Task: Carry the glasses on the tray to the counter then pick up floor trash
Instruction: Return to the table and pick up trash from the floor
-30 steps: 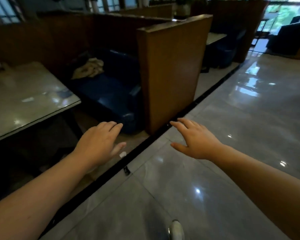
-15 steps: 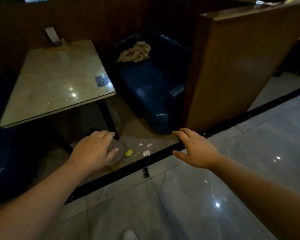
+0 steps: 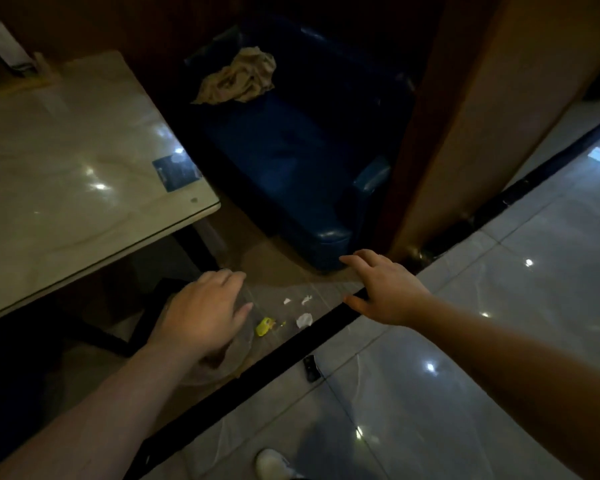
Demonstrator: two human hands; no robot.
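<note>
Floor trash lies on the brown tiles between the table and the blue seat: a yellow scrap [image 3: 264,326], a crumpled white paper bit [image 3: 304,320] and two smaller white bits [image 3: 287,301]. A clear round plastic piece [image 3: 236,351] lies partly under my left hand [image 3: 201,317], which hovers palm down just left of the yellow scrap and holds nothing. To the right of the scraps, my right hand [image 3: 385,289] is spread open above the black floor strip [image 3: 291,348]. No tray or glasses are in view.
A pale marble table [image 3: 66,168] juts out at the left, its dark leg near my left hand. The blue seat [image 3: 291,161] carries a crumpled beige cloth [image 3: 239,77]. At the right rises a wooden partition [image 3: 482,116]. A small black object [image 3: 311,367] lies on the glossy grey tiles; my white shoe [image 3: 274,464] shows below.
My view has tilted down from the booth tops to the floor and moved closer. The trash has come into sight, and both hands have lowered toward it.
</note>
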